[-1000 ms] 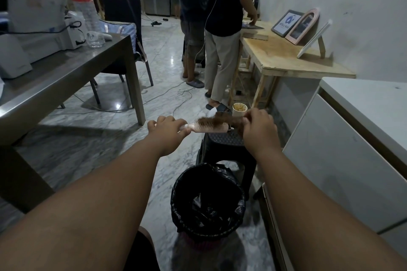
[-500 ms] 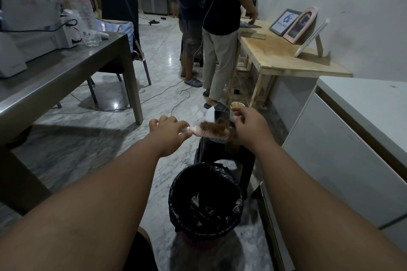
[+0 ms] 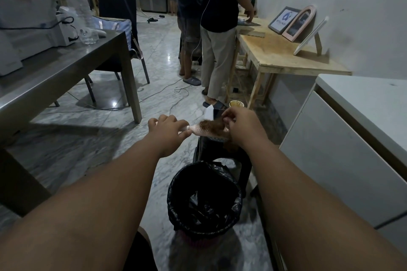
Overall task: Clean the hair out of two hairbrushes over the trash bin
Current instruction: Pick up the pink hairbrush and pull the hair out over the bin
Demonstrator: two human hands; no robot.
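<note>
Your left hand (image 3: 166, 131) has its fingers (image 3: 169, 119) curled tight round the handle of a pale pink plastic hairbrush (image 3: 197, 130), holding it roughly level with the bristles up. The fingers (image 3: 227, 116) of your right hand (image 3: 243, 128) pinch the clump of brown hair (image 3: 211, 124) matted in the bristles. Both forearms reach straight forward, hands near each other. The brush hangs above a black plastic stool (image 3: 220, 150), just beyond a round trash bin lined with a black bag (image 3: 174, 185) on the grey marble floor (image 3: 88, 149). A grey metal bench (image 3: 55, 72) stands left, a white cabinet (image 3: 352, 138) right.
</note>
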